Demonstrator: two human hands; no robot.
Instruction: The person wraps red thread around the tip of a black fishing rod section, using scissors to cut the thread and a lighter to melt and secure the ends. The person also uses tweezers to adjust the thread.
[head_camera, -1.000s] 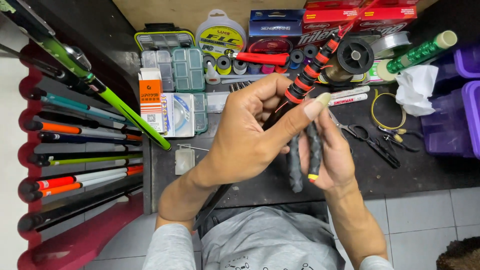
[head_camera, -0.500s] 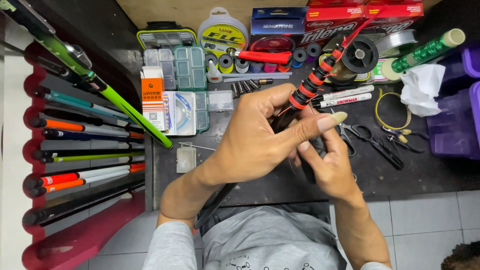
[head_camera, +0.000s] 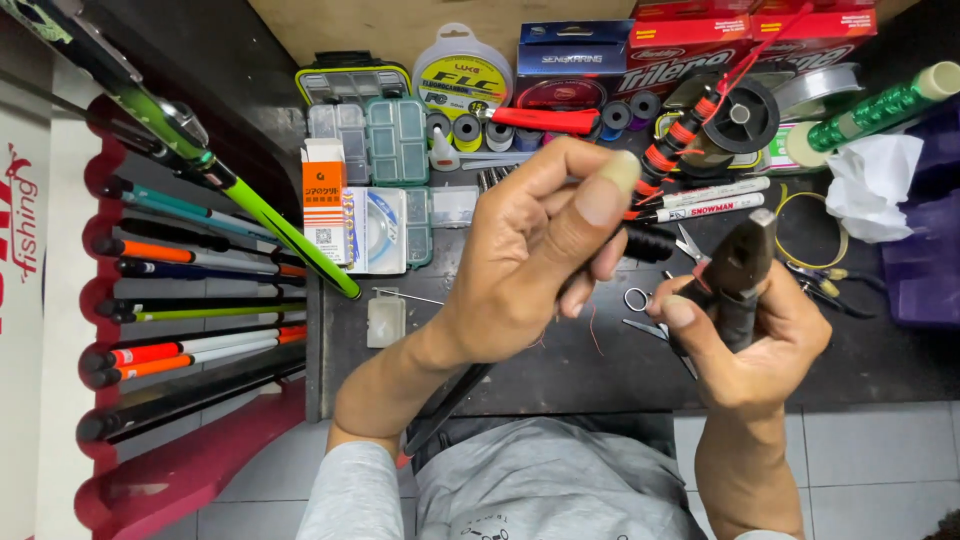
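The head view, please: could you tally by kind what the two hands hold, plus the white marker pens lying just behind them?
Fishing rod, in the left hand: 1
Pliers, in the right hand: 1
White marker pens: 2
Total: 4

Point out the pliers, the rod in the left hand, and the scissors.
pliers (head_camera: 745, 262): head view, on the dark head above the right hand's grip.
rod (head_camera: 672, 152): head view, on the orange-and-black wrapped part beyond the left hand's fingers.
scissors (head_camera: 637, 299): head view, on the finger ring between the hands.
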